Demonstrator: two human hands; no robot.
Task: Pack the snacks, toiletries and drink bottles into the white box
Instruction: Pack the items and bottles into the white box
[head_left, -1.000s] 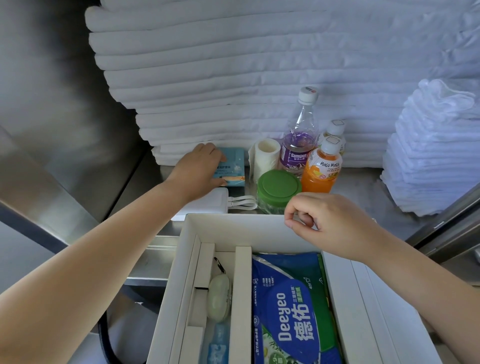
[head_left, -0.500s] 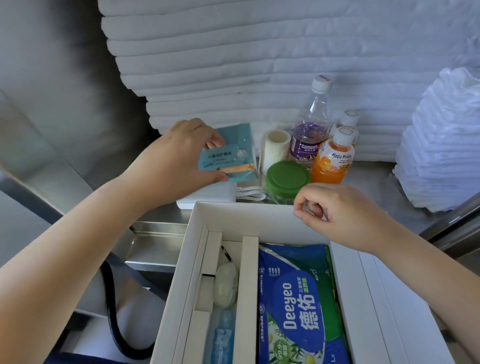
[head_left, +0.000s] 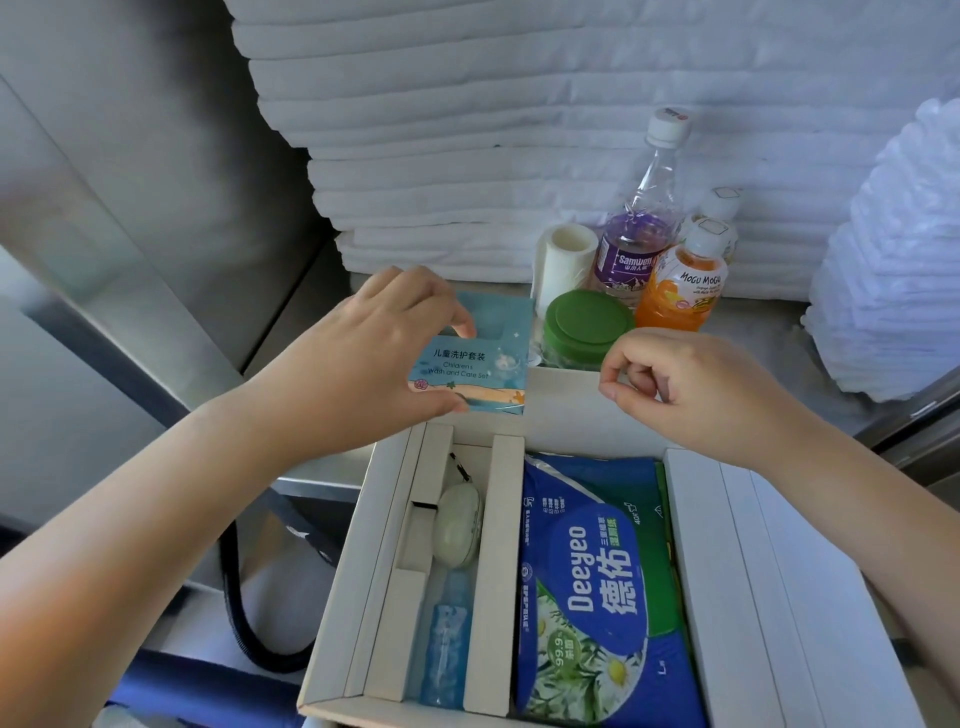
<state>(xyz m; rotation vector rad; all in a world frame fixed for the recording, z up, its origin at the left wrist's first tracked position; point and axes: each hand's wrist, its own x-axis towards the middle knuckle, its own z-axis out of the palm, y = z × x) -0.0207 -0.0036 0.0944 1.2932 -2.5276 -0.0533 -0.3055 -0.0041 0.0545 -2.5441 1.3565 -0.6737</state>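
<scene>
The left hand (head_left: 363, 353) pinched the blue wash set packet (head_left: 478, 364) between thumb and fingers, above the far left corner of the white box (head_left: 727, 571). The right hand (head_left: 685, 384) hovered at the box's far wall, fingers curled on nothing visible. A wipes pack (head_left: 587, 582) lay inside; the green-lidded jar (head_left: 587, 322) and orange bottle (head_left: 680, 291) stood on the surface (head_left: 769, 353) behind.

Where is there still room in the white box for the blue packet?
In the white box, only the narrow slot's far end, beyond the oval case, is mostly bare. The wipes pack fills the wide slot. Behind the box the green-lidded jar and bottles crowd together; bare shelf lies right of the orange bottle.
</scene>
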